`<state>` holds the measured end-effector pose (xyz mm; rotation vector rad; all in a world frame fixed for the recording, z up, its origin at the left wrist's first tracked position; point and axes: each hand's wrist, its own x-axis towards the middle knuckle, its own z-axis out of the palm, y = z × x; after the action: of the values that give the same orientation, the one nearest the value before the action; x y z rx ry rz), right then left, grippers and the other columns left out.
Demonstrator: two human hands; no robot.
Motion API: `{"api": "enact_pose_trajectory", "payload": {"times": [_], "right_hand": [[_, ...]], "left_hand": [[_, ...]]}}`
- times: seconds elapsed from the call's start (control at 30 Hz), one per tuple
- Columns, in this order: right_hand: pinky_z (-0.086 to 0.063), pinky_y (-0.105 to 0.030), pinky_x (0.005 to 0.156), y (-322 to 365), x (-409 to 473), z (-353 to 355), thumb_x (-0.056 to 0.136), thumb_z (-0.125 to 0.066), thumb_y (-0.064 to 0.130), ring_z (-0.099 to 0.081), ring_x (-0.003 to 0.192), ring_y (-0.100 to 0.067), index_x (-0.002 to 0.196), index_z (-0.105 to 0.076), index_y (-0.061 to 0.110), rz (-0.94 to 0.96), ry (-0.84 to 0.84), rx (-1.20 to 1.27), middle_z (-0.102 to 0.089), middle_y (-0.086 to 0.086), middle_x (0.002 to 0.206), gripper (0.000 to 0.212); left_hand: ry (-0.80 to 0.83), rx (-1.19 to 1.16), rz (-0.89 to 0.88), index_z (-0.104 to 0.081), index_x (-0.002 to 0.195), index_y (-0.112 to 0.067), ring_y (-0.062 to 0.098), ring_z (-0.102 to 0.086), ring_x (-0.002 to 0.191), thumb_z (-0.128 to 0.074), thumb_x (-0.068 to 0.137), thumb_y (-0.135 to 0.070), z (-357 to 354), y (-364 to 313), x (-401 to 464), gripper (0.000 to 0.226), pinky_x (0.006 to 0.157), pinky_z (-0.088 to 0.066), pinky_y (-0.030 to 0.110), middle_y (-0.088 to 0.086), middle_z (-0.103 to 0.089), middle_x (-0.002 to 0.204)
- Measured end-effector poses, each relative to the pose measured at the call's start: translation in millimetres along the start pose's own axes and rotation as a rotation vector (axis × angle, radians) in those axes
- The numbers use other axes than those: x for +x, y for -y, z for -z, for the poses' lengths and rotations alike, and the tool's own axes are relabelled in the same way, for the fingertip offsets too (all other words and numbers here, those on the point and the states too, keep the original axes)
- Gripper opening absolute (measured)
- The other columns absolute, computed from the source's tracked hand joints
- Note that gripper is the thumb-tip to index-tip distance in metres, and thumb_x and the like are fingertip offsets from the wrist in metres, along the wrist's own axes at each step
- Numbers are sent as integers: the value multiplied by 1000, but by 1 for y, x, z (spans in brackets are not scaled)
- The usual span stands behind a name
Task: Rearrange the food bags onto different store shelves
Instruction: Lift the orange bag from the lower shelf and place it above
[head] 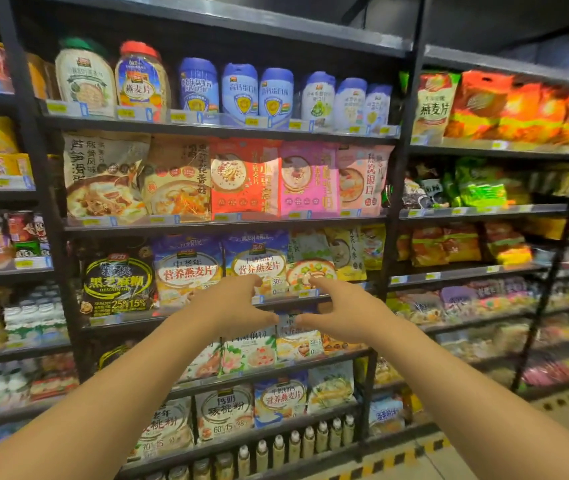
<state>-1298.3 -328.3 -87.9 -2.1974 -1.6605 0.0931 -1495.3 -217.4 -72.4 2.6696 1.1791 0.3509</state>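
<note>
Fingers (248, 284) of left hand (238, 308) and right hand (340, 311) spread, curled, grasping nothing; poised either side of blue oatmeal bag (259, 263), probably to grip both edges. Bag upright on shelf rail (207, 308), just beyond fingertips, right of black sesame bag (118, 284).

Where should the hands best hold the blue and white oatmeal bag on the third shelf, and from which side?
Judging by its pose, take the blue and white oatmeal bag by its two side edges, from the front. It stands upright, facing out, wedged between neighbouring bags. The left hand and right hand are open before it.
</note>
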Motion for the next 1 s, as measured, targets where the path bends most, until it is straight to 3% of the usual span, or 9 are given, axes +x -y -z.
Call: {"api": "enact_pose_trajectory", "payload": {"times": [0.23,0.53,0.73,1.0], "right_hand": [[-46,-48,106,-82,-14,34,77,-60,78,-41,142,-22,156,-23,42,-96,-19,-33,-34,7,161,94],[-49,-48,103,-250,-36,101,77,-60,78,-49,134,-22,157,-24,39,-312,-64,-76,-38,5,158,96],[-50,-47,101,-345,-37,138,79,-60,76,-52,131,-21,157,-26,35,-389,-86,-72,-43,5,155,95],[-46,-50,106,-458,3,157,77,-59,79,-40,141,-21,157,-25,38,-505,-146,-62,-35,7,160,96]], "left_hand": [[34,-31,-86,-37,153,-28,22,-55,130,-68,78,-67,-32,-86,44,91,101,-50,41,-3,-50,151],[108,-64,-284,-36,155,-24,22,-51,136,-65,79,-71,-97,-253,131,94,106,-49,45,-2,-47,155],[161,-66,-361,-32,156,-29,18,-56,129,-63,83,-68,-130,-335,199,89,99,-53,40,-6,-47,154],[185,-73,-451,-32,156,-28,22,-50,136,-62,82,-69,-172,-415,305,90,104,-49,45,-6,-45,155]]}}
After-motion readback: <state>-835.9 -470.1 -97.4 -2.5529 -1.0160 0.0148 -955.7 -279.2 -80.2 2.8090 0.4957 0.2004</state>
